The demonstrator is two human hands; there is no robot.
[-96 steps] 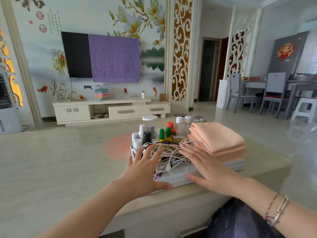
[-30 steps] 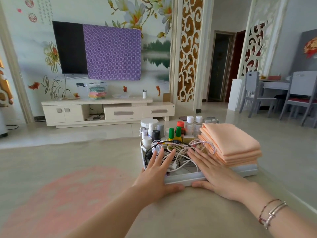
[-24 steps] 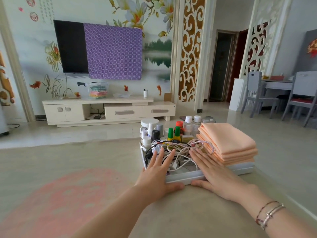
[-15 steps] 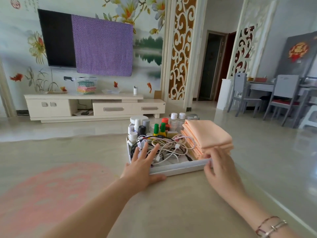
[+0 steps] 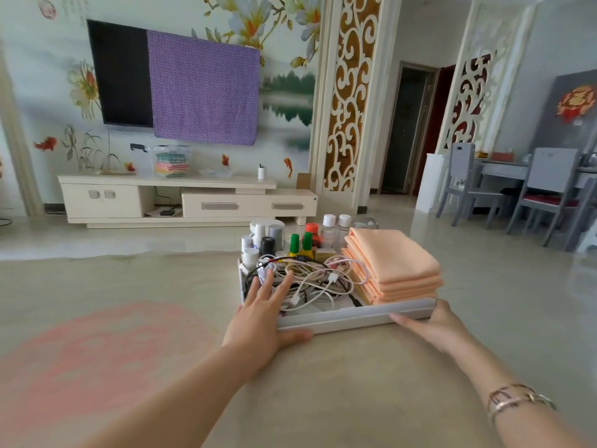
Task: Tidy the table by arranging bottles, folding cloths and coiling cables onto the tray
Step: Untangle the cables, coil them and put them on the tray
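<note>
left hand (image 5: 258, 321) flat on cables (image 5: 310, 281) | right hand (image 5: 433, 324) grips tray (image 5: 352, 316) corner

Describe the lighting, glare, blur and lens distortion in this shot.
Head view: soft daylight with faint shadows; pale glare on the glossy floor at right; wide-angle bending curves the wall edges and stretches the forearms; tray, cables and cloths are fairly sharp; the TV wall looks slightly soft, as does the left hand.
</note>
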